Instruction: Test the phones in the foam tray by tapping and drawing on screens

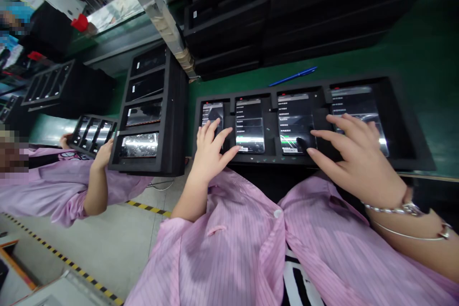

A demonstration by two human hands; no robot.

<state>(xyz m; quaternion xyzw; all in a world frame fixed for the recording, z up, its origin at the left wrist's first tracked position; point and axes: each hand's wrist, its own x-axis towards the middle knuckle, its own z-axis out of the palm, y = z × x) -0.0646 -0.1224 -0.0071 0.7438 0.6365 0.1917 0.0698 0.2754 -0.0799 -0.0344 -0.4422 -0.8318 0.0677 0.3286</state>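
A black foam tray (269, 153) lies before me with several smartphones in its slots, their screens lit with lists of text. My left hand (212, 152), fingers spread, is over the leftmost phone (212, 109) and covers part of it. To its right sits a second phone (250, 124), uncovered. A third phone (292, 117) has green lines low on its screen. My right hand (358, 158) is open between that one and the rightmost phone (353, 99), hiding part of the latter's screen. Whether the fingertips touch the glass, I cannot tell.
A blue pen (293, 76) lies behind the tray on the green table (229, 81). Stacked black trays (225, 38) stand at the back, another stack (172, 119) at left. Beyond it, a co-worker in a pink sleeve (71, 181) holds a small tray (93, 134). A metal post (154, 0) rises behind.
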